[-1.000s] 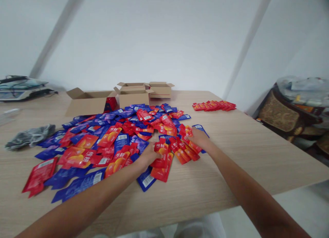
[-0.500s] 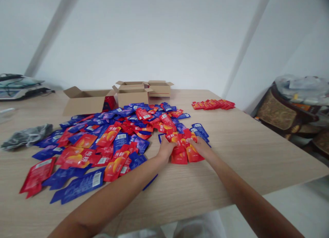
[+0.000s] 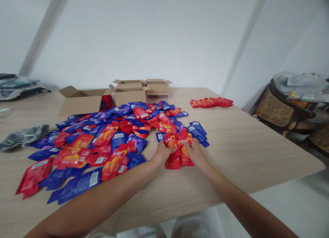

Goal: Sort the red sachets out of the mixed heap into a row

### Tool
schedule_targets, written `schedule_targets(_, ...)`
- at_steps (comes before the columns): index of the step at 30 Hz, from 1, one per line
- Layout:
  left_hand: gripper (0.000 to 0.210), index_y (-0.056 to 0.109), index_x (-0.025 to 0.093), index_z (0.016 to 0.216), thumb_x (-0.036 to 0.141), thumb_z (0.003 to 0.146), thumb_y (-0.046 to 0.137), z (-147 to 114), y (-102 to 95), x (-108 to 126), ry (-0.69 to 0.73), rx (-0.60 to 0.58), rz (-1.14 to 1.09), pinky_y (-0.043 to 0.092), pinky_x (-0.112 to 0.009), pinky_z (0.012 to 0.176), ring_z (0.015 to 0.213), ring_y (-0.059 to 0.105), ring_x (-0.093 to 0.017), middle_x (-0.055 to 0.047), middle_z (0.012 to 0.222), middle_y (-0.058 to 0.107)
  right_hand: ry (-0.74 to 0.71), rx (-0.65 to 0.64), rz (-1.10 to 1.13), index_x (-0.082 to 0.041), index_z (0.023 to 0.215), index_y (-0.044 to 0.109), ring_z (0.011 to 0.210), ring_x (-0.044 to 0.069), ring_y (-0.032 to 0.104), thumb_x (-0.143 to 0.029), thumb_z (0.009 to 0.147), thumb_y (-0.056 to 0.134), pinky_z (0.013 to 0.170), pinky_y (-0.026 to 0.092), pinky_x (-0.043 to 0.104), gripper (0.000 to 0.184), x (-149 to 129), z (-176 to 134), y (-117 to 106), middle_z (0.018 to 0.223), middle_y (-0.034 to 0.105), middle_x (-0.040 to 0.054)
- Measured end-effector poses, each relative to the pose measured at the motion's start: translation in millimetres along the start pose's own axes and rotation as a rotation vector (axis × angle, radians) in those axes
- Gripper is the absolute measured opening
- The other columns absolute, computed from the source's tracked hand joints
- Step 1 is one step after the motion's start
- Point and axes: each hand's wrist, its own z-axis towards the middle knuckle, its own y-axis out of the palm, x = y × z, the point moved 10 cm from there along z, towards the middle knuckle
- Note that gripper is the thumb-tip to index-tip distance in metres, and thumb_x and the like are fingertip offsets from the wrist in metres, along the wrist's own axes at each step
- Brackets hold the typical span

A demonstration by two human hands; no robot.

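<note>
My left hand (image 3: 162, 153) is closed on several overlapping red sachets (image 3: 173, 162) with an orange fruit print, its thumb lying across their front. Beside it, my right hand (image 3: 195, 152) grips another few red sachets (image 3: 187, 159) from their right side. The two bunches stand side by side just above the table, with a narrow gap between them. Blue sachets (image 3: 197, 129) lie right behind my right hand. A large mixed heap of red and blue sachets (image 3: 118, 142) spreads to the left of my hands.
Open cardboard boxes (image 3: 82, 102) stand behind the heap. A fanned row of red sachets (image 3: 212, 102) lies at the back right. A grey cloth (image 3: 24, 137) is at the left. Beyond the table's right edge is a patterned chair (image 3: 275, 108) with plastic bags on it.
Both hands have drawn slightly toward me with the red sachets, which now form two more separate bunches. The view has shifted a little.
</note>
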Motion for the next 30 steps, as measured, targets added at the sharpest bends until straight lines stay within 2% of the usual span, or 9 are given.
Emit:
schedule_targets(3, 0.048, 0.064, 0.016, 0.091, 0.006, 0.046, 0.077, -4, 14.6, 4, -0.057, -0.093, -0.098, 0.05, -0.04, 0.086, 0.091, 0.066, -0.028, -0.008, 0.089, 0.072, 0.023, 0.005, 0.106, -0.018, 0.087, 0.053, 0.091, 0.024, 0.055, -0.045, 0.082, 0.046, 0.085, 0.042, 0.04, 0.028, -6, -7, 7, 0.09, 0.058, 0.0095)
schedule_targets(6, 0.04, 0.067, 0.012, 0.084, 0.004, 0.046, 0.074, -8, 17.3, 5, -0.124, -0.135, -0.152, 0.051, -0.039, 0.084, 0.085, 0.068, -0.028, -0.009, 0.083, 0.074, 0.084, -0.039, 0.214, -0.018, 0.093, 0.05, 0.099, 0.026, 0.055, -0.047, 0.082, 0.048, 0.089, 0.041, 0.041, 0.031, -11, -14, 13, 0.098, 0.059, 0.0107)
schedule_targets(12, 0.043, 0.064, 0.014, 0.093, 0.002, 0.051, 0.063, -21, 8.8, 9, -0.105, -0.123, -0.21, 0.052, -0.038, 0.08, 0.082, 0.068, -0.025, -0.007, 0.086, 0.073, 0.188, -0.173, 0.409, -0.019, 0.116, 0.04, 0.104, 0.025, 0.058, -0.045, 0.063, 0.073, 0.09, 0.044, 0.041, 0.067, -25, -35, 28, 0.112, 0.059, 0.0105)
schedule_targets(16, 0.053, 0.057, 0.017, 0.104, 0.002, 0.052, 0.058, -33, 2.2, 7, -0.125, -0.072, -0.215, 0.051, -0.038, 0.082, 0.088, 0.066, -0.023, -0.006, 0.097, 0.07, 0.156, -0.283, 0.525, -0.02, 0.126, 0.032, 0.105, 0.024, 0.058, -0.036, 0.063, 0.075, 0.091, 0.045, 0.041, 0.077, -42, -43, 37, 0.116, 0.057, 0.0098)
schedule_targets(18, 0.059, 0.053, 0.019, 0.109, 0.002, 0.053, 0.057, -35, -0.9, 21, -0.029, -0.06, -0.19, 0.049, -0.038, 0.087, 0.094, 0.063, -0.023, -0.006, 0.103, 0.067, 0.103, -0.315, 0.617, -0.022, 0.131, 0.026, 0.107, 0.023, 0.058, -0.031, 0.065, 0.074, 0.092, 0.046, 0.041, 0.082, -57, -42, 36, 0.121, 0.055, 0.0097)
schedule_targets(20, 0.065, 0.049, 0.021, 0.116, 0.004, 0.054, 0.06, -37, -2.0, 48, 0.176, -0.078, -0.163, 0.045, -0.037, 0.092, 0.103, 0.059, -0.024, -0.005, 0.112, 0.063, 0.0, -0.25, 0.651, -0.024, 0.137, 0.019, 0.114, 0.024, 0.053, -0.028, 0.065, 0.075, 0.097, 0.043, 0.041, 0.091, -74, -36, 24, 0.13, 0.048, 0.0107)
schedule_targets(24, 0.081, 0.034, 0.025, 0.131, 0.009, 0.058, 0.065, -45, 4.0, 93, 0.553, -0.24, -0.089, 0.038, -0.04, 0.1, 0.117, 0.049, -0.026, -0.005, 0.129, 0.051, -0.211, -0.09, 0.649, -0.027, 0.144, 0.008, 0.128, 0.026, 0.039, -0.027, 0.062, 0.079, 0.106, 0.033, 0.043, 0.108, -98, -24, 2, 0.144, 0.03, 0.0124)
schedule_targets(26, 0.08, 0.032, 0.025, 0.133, 0.008, 0.059, 0.06, -42, 2.2, 91, 0.583, -0.287, -0.028, 0.034, -0.041, 0.104, 0.123, 0.043, -0.027, -0.005, 0.134, 0.046, -0.244, -0.155, 0.656, -0.027, 0.145, 0.005, 0.131, 0.027, 0.034, -0.029, 0.061, 0.08, 0.107, 0.031, 0.045, 0.113, -96, -22, 12, 0.146, 0.026, 0.0126)
schedule_targets(30, 0.078, 0.037, 0.022, 0.13, 0.006, 0.055, 0.052, -27, -15.5, 65, 0.514, -0.228, 0.09, 0.028, -0.041, 0.108, 0.129, 0.035, -0.027, -0.005, 0.135, 0.043, -0.194, -0.373, 0.757, -0.03, 0.145, -0.002, 0.129, 0.027, 0.039, -0.031, 0.06, 0.081, 0.105, 0.032, 0.048, 0.119, -78, -26, 48, 0.144, 0.031, 0.0129)
